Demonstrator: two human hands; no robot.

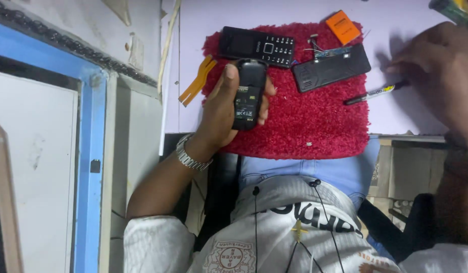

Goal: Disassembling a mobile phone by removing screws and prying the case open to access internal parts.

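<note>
The person's white shirt (274, 237) filled the foreground, earphone wires hanging over it. Beyond it, a red mat (304, 116) lay on the pale table (274, 12). The left hand (221, 108) held a backless phone (248, 93) above the mat's near-left part, long axis pointing away, fingers wrapped round its sides. A keypad phone (256, 46) and a black cover (331, 68) lay farther off. The right hand (438, 71), well to the right, touched a marker (375, 93); whether it pinched it I cannot tell. An orange block (343, 26) sat beyond.
</note>
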